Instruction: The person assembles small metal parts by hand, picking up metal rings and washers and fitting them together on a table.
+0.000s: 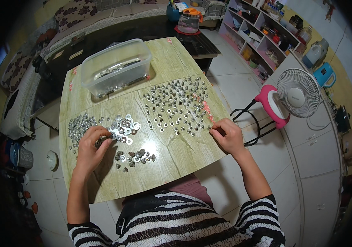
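My left hand (92,149) is curled at the left edge of a pile of flat metal washers (121,131), thumb and fingertips pinched around what looks like a washer. Over the table's right edge, my right hand (230,138) pinches a small screw (209,127) at the end of the rows. Many short screws (176,103) stand on their heads across the right half of the table. Small silvery nuts (79,126) lie heaped beyond my left hand. Nearer to me sits a group of assembled pieces with dark knobs and washers (135,157).
A clear plastic bin (116,68) with metal parts in it stands at the table's far left. The wood-patterned table (176,160) ends close to my body. To the right are a white fan (297,94) and a pink stool (268,105); a black table (159,26) adjoins behind.
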### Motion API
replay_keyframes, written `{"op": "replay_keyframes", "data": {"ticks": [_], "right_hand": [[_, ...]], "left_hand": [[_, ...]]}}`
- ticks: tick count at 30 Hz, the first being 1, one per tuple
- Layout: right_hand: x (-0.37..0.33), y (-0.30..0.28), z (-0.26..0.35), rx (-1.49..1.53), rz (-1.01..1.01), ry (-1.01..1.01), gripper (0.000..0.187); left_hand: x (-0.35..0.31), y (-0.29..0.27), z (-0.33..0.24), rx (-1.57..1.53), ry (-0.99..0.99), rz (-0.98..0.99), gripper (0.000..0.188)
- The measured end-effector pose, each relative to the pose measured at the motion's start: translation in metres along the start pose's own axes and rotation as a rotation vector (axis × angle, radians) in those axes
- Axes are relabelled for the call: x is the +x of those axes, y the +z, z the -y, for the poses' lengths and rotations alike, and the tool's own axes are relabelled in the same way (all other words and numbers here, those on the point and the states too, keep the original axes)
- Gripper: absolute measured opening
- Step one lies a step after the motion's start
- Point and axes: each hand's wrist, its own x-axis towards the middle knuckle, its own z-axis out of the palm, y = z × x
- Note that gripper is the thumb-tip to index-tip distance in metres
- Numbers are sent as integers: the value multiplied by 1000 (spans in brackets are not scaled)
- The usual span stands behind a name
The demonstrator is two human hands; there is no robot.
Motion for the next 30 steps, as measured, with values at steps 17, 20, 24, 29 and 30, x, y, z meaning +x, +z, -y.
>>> {"op": "replay_keyframes", "data": {"ticks": [17, 20, 24, 29, 30], "right_hand": [[11, 4, 2, 37, 124, 59, 8], [12, 2, 1, 3, 144, 51, 8], [12, 3, -3, -5, 135, 34, 9], [18, -5, -6, 100, 29, 198, 9], [23, -7, -9, 134, 3, 238, 9]], "left_hand": [[1, 2, 1, -6, -7, 35, 14], [1, 3, 2, -10, -9, 38, 15], [1, 3, 2, -24, -9, 47, 14], [1, 3, 0, -30, -6, 42, 14], [2, 3, -1, -26, -11, 40, 14]]}}
